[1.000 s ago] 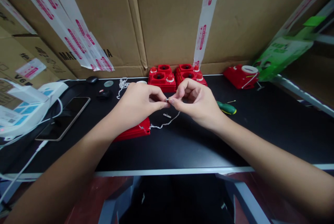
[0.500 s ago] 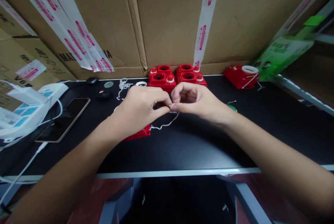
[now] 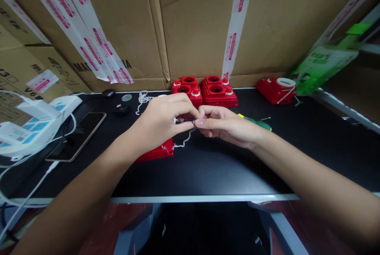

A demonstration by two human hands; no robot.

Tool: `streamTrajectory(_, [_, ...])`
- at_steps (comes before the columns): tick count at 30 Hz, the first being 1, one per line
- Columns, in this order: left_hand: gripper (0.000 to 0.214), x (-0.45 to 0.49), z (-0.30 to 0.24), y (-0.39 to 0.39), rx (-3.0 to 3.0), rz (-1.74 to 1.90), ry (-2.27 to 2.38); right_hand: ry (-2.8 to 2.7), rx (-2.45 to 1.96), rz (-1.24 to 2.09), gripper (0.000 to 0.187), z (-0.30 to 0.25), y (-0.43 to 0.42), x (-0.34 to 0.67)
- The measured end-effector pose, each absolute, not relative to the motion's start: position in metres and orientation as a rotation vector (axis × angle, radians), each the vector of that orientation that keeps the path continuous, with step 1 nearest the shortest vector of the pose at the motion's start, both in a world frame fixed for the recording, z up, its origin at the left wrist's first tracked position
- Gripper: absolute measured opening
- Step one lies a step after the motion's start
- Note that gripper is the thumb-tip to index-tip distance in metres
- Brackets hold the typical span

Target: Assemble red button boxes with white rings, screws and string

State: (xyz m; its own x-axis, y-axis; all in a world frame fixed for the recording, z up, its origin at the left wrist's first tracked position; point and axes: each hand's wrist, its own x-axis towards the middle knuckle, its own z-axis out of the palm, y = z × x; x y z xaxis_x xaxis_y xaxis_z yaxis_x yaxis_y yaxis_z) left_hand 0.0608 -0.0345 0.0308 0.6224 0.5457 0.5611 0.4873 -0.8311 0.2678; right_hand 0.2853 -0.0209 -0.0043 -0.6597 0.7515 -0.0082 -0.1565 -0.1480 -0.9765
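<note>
My left hand (image 3: 166,118) and my right hand (image 3: 219,125) meet at the fingertips above the table. Both are closed in a pinch, thumb against fingers, on a small dark piece (image 3: 194,122) too tiny to name. A thin white twisted cord (image 3: 184,142) rises from a red housing (image 3: 158,152) toward the fingertips; whether it is gripped is hidden. That housing lies under my left hand, which covers most of it. Behind my hands stand red housings (image 3: 220,98) with round openings and red knobs. Beside my right wrist lies a green-and-yellow screwdriver (image 3: 258,123).
On the left are a phone (image 3: 76,136), a white power strip (image 3: 38,128) with cables, and small black objects (image 3: 121,108). A bundle of white cord (image 3: 144,97) lies at the back. Another red housing (image 3: 276,90) and a green bag (image 3: 319,67) stand right. Cardboard (image 3: 196,25) walls the back.
The view has shifted slightly. My right hand's fingers have curled lower and under, and more of the screwdriver shows. The fingertips stay together, with the cord now hanging closer below them.
</note>
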Motion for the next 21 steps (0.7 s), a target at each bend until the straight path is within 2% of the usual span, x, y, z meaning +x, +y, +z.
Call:
streamTrajectory(3, [0.007, 0.0605, 0.0336, -0.0352, 2.615, 1.061, 0.863, -1.402, -0.582, 1.864, 0.035, -0.0041, -0.0199, 0.2852])
streamTrajectory(7, [0.004, 0.0602, 0.0366, -0.0376, 2.431, 1.136, 0.854, -1.391, -0.516, 1.824, 0.03, -0.0041, -0.0191, 0.2856])
streamTrajectory(21, [0.009, 0.0621, 0.0368, -0.043, 2.384, 1.139, 0.779, -1.403, -0.461, 1.843, 0.029, -0.0039, -0.023, 0.2841])
